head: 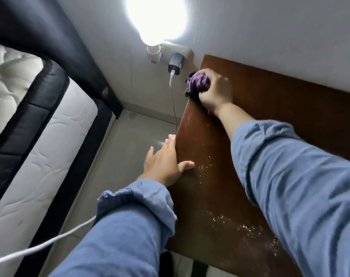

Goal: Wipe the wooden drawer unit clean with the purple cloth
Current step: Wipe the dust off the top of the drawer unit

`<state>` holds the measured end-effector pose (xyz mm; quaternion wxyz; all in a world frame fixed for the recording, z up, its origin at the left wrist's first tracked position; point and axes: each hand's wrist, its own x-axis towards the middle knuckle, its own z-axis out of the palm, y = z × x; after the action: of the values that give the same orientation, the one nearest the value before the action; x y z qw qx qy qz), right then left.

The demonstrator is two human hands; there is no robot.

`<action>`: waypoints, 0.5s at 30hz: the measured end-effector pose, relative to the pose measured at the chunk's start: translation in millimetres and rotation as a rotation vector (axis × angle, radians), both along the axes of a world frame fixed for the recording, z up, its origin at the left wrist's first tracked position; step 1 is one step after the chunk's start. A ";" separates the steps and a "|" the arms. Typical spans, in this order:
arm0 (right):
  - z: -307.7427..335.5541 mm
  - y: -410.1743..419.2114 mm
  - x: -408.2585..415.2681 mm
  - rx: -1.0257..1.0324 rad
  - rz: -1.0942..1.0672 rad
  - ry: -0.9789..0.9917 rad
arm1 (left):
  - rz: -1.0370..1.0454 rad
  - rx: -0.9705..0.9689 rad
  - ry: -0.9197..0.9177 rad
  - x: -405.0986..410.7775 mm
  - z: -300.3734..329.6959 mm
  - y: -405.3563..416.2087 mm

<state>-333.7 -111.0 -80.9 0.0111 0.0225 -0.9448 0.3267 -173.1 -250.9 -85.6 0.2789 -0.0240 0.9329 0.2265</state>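
Note:
The wooden drawer unit [280, 108] shows only its dark brown top, pushed against the wall on the right. Pale specks of dust lie on its near half. My right hand [216, 90] is closed on the bunched purple cloth [197, 81] and presses it onto the top's far left corner. My left hand [166, 160] lies flat with fingers spread over the top's left edge, the thumb resting on the wood. Blue sleeves cover both forearms.
A wall socket [175, 49] by the corner carries a bright plug-in lamp [154, 53] and a black charger [175, 63]; its white cable [173, 100] hangs down and crosses the floor. A mattress on a dark bed frame [50, 124] stands left, with a narrow floor strip between.

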 end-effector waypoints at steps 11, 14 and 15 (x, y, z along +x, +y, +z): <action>-5.9 -14.6 128.5 -0.177 -0.014 -0.036 | -0.004 -0.075 0.089 13.6 6.5 5.5; -7.8 -13.3 126.2 -0.140 -0.009 -0.067 | -0.032 -0.037 0.110 48.2 12.0 -4.1; -8.6 -13.4 127.8 -0.123 -0.005 -0.077 | -0.050 -0.026 0.103 64.8 14.0 -9.8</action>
<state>-205.9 -124.3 -89.4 -0.0232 0.0067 -0.9228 0.3846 -108.3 -260.7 -71.6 0.2360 0.0073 0.9492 0.2082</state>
